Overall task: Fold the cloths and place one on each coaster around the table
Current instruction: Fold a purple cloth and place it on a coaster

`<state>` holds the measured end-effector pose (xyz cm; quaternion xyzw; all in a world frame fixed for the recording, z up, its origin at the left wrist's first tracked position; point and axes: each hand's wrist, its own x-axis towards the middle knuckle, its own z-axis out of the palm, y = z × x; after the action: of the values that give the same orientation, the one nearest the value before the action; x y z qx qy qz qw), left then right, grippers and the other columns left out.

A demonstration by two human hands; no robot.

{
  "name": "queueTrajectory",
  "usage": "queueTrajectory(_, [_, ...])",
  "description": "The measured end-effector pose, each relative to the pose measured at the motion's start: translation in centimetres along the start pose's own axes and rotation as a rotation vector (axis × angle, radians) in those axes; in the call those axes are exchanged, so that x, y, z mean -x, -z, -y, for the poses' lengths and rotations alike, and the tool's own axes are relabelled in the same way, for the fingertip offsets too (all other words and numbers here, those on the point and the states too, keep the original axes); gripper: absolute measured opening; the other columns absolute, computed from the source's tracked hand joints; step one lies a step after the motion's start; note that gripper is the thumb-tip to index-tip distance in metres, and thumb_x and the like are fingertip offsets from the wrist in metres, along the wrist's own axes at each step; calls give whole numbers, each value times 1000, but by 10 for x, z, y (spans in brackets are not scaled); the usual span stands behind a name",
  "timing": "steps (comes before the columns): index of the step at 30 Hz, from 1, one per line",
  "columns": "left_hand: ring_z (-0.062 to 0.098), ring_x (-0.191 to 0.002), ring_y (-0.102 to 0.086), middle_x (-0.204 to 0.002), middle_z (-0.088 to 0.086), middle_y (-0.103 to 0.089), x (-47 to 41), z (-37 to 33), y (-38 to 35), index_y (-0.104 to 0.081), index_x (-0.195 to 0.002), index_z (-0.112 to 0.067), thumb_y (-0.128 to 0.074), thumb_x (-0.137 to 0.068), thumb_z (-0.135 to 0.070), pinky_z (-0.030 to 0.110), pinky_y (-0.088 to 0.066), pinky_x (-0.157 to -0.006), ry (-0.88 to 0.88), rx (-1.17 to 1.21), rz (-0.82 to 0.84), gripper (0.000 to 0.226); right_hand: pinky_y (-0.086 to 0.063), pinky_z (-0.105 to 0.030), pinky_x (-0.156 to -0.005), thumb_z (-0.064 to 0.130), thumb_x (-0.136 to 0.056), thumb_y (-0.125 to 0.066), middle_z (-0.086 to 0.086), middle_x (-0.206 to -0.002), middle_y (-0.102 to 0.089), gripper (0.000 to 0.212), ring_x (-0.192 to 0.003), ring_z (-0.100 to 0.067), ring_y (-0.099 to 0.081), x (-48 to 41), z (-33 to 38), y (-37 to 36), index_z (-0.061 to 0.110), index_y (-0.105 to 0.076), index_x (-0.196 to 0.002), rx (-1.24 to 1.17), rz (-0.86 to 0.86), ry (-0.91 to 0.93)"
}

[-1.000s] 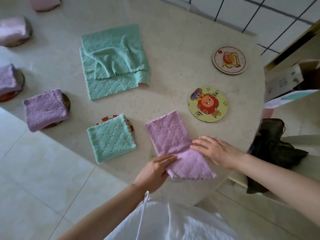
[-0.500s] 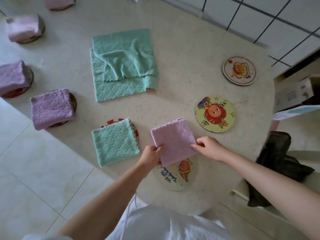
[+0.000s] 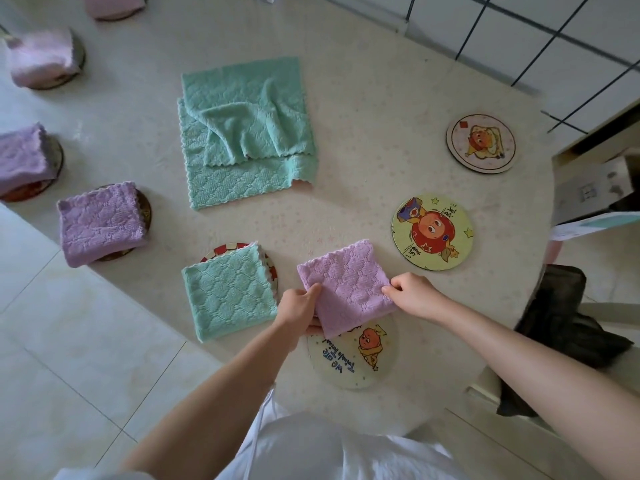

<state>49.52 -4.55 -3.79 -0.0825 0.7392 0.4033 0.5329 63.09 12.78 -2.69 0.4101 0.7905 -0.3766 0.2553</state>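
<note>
A folded purple cloth (image 3: 346, 285) is held at its two near corners: my left hand (image 3: 301, 308) grips the left one, my right hand (image 3: 414, 294) pinches the right one. Its near edge overlaps a pale round coaster (image 3: 353, 362) with a cartoon figure, at the table's near edge. Two bare cartoon coasters lie to the right, a yellow-green coaster (image 3: 433, 232) and a white-rimmed coaster (image 3: 481, 143). A folded teal cloth (image 3: 228, 292) sits on a red-edged coaster (image 3: 228, 249). Unfolded teal cloths (image 3: 246, 129) lie in a pile at the table's middle.
Along the left edge, folded purple and pink cloths rest on coasters: a purple cloth (image 3: 100, 223), another purple cloth (image 3: 22, 161), a pink cloth (image 3: 43, 58). A dark bag (image 3: 561, 334) lies on a chair at the right. The round table (image 3: 363, 81) ends close to my body.
The long purple cloth was folded in half into a square, uncovering the coaster beneath. Both hands shifted from pressing it flat to gripping its near corners.
</note>
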Motion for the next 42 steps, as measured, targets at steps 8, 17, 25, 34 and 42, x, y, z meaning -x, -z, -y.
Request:
queueTrajectory(8, [18, -57, -67, -72, 6, -67, -13, -19, 24, -56, -93, -10, -58, -92, -15, 39, -58, -56, -400, -570, -309, 6, -35, -28, -53, 38, -92, -49, -1, -64, -53, 36, -63, -22, -52, 10, -3, -8, 16, -45, -64, 116, -151, -67])
queueTrajectory(17, [21, -85, -58, -99, 9, -65, -31, -43, 26, -62, -106, -7, -65, -86, -24, 33, -50, -73, -494, -826, -286, 26, -53, -36, -69, 45, -88, -56, -6, -98, -58, 40, -82, -26, -63, 19, 3, -26, 12, -43, -108, -224, -220, -246])
queueTrajectory(25, [25, -82, -63, -96, 12, -71, -36, -60, 23, -72, -97, -9, -70, -81, -20, 30, -53, -73, -314, -822, -206, 19, -56, -33, -78, 26, -79, -70, -8, -87, -67, 19, -79, -22, -66, 14, 1, -27, 12, -62, -89, -605, -234, -333])
queueTrajectory(34, [24, -72, -63, -82, 11, -66, -26, -60, 28, -66, -90, -5, -73, -81, -15, 38, -58, -78, -284, -536, -104, 15, -56, -39, -73, 20, -81, -68, -8, -80, -68, 8, -65, -20, -62, 19, -8, -19, 15, -63, -85, -754, -251, -277])
queueTrajectory(42, [25, -81, -67, -90, 17, -68, 21, -21, 42, -64, -92, -6, -75, -76, -2, 32, -60, -69, -222, -201, 53, 20, -43, -21, -51, 13, -86, -65, -4, -81, -67, 6, -62, -13, -62, 66, -30, -36, 16, -59, -86, -787, -229, -152])
